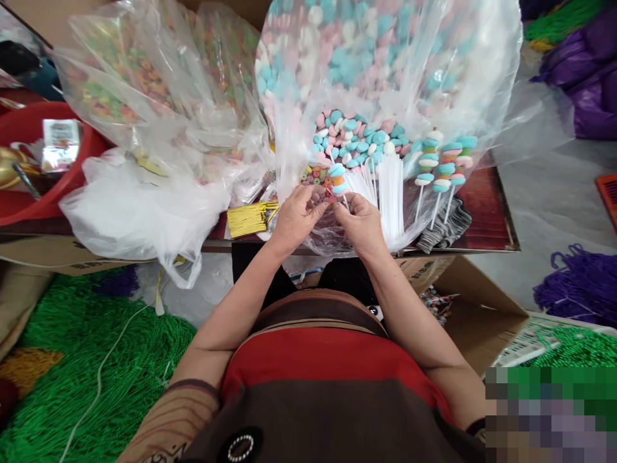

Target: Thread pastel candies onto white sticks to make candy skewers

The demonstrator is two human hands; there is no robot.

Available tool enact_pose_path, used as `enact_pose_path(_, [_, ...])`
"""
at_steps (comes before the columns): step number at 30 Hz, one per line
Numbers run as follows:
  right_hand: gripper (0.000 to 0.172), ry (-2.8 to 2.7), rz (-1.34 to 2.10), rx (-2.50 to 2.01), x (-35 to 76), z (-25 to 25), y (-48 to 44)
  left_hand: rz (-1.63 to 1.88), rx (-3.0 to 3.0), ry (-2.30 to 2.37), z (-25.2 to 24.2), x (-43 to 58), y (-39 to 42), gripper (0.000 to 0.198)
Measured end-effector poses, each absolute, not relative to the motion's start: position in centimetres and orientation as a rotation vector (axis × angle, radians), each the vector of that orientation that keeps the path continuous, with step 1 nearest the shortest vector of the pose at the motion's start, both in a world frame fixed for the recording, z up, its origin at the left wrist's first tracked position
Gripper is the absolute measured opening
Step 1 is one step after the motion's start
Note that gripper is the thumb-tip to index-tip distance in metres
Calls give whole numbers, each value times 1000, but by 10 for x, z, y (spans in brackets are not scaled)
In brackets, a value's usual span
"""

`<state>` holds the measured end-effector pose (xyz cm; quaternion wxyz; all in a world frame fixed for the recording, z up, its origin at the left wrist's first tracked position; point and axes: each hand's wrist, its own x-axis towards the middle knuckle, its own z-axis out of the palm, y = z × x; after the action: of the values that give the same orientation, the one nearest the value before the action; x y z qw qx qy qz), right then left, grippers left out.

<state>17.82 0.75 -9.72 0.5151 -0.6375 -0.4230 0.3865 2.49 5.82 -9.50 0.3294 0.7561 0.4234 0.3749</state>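
Note:
My right hand [361, 222] pinches the white stick of a candy skewer [338, 179], held tilted with blue, white and orange pieces threaded on it. Close beside it, my left hand [299, 217] has thumb and forefinger together near the lower part of the skewer. Something small and reddish shows at those fingertips, but its kind is unclear. Behind the fingers lies a pile of small ring-shaped candies [315, 175]. Beyond it are loose pink, blue and white candies [357, 138] spilling from a big clear bag [385, 51]. White sticks [391, 196] lie just right of my right hand.
Several finished-looking skewers [441, 164] rest at the right on a grey striped cloth [446, 225]. Yellow twist ties [247, 220] and a white plastic bag [144, 212] lie left. A red basin [91, 145] stands far left; an open cardboard box [475, 315] is below right.

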Motion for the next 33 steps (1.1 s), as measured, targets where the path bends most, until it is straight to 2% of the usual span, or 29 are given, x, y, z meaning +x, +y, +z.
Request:
enact_pose_path(2, [31,-991,976,-1500,177,-93,7,985,2000,1033,-96,23,60,28])
enact_pose_path(6, [27,-871,1175,-1366,172,-83,2,983,1965,940,-96,21,60,21])
enact_pose_path(10, [31,-779,1249,-1302,169,-78,-3,1040,1867,929,-94,23,55,20])
enact_pose_path(16, [39,-843,1194,-1354,174,-83,-7,975,1775,813,-88,21,55,34])
enact_pose_path(24, [20,-960,945,-1412,175,-87,-9,948,1069,770,-91,40,44,40])
enact_pose_path(28, [26,-1012,984,-1362,177,-85,-16,903,788,723,-88,45,41,40])
enact_pose_path(33, [30,-1038,813,-1491,176,-87,-15,892,713,701,-82,47,38,42])
